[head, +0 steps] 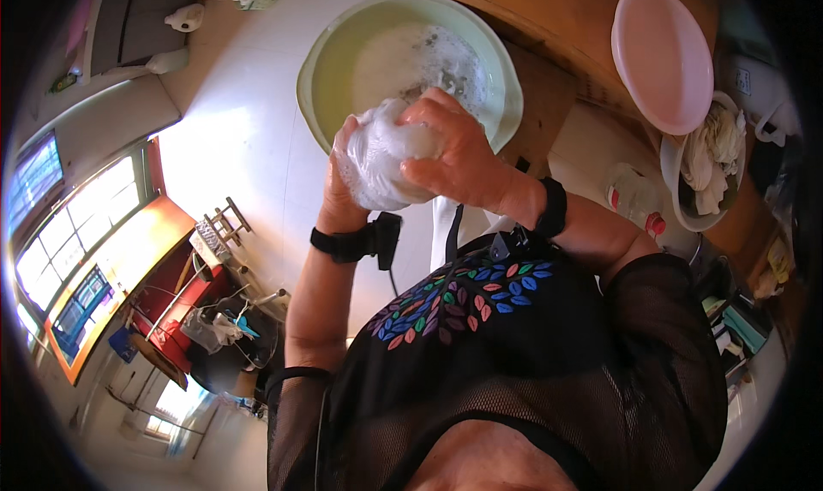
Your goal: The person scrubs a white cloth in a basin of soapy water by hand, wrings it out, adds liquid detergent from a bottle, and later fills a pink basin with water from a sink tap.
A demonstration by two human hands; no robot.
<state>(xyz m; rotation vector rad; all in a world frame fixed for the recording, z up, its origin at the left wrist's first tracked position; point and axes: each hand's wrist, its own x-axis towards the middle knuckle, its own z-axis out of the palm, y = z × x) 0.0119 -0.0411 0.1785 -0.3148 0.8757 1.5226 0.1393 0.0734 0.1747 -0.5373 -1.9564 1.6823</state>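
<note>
A soaked white cloth (379, 157), bunched into a ball and covered in suds, is held between both hands. My left hand (344, 179) cups it from the left side, its fingers partly hidden behind the bundle. From the right, my right hand (456, 153) presses over it with bent fingers. A smooth whitish lump shows under those fingers; whether it is soap, foam or folded cloth I cannot tell. Just beyond the hands stands a pale green plastic basin (310, 73) with soapy water (392, 57) and foam in it. The bundle overlaps the basin's near rim in view.
A pink basin (662, 60) is at upper right, near a container (681, 198) of crumpled whitish cloths (714, 144). A clear plastic bottle (633, 189) with a red cap stands near my right elbow. At left are a small wooden stool (226, 222) and a cluttered area beneath a window.
</note>
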